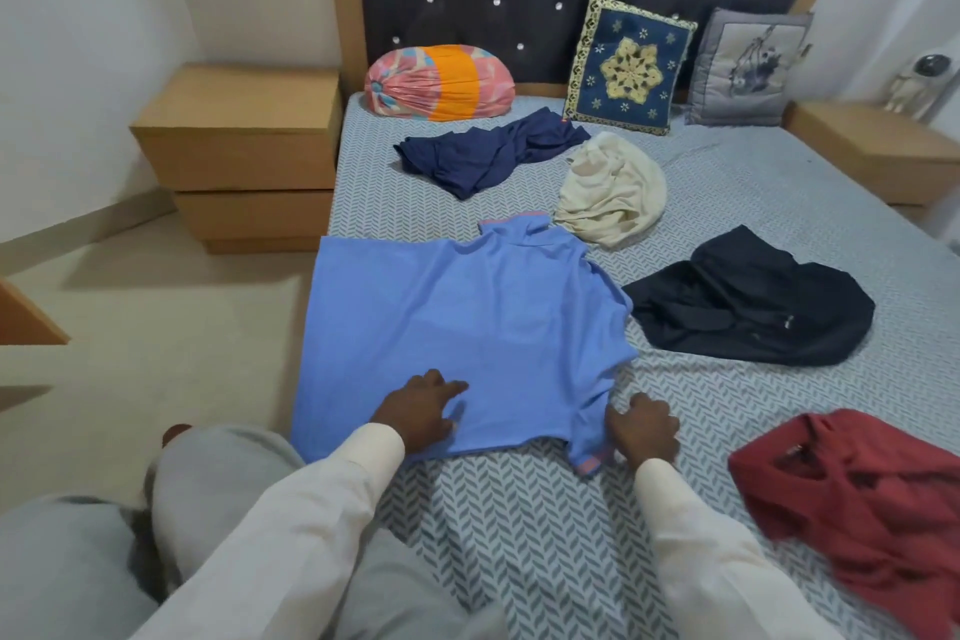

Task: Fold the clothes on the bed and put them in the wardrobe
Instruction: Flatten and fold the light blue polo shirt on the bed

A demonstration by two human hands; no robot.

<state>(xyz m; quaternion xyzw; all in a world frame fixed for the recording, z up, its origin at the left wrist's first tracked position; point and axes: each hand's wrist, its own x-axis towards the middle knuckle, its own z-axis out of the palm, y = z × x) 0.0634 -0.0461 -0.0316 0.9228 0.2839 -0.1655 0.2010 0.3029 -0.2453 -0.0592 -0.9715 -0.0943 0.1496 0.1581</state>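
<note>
A light blue polo shirt [457, 322] lies spread flat at the bed's near left edge, its collar pointing toward the headboard. My left hand [418, 408] presses on its lower part with the fingers spread. My right hand [644, 429] grips the shirt's right sleeve near the pink-trimmed cuff. Unfolded clothes lie around it: a navy garment [488, 153], a cream garment [613, 190], a black garment [748, 307] and a red garment [857, 499]. No wardrobe is in view.
The bed [753, 182] has a grey herringbone sheet. At its head rest an orange-and-pink bundle [439, 82], a blue patterned cushion [628, 65] and a grey cushion [745, 68]. Wooden bedside units stand at left [244, 146] and right [872, 156]. Beige floor lies to the left.
</note>
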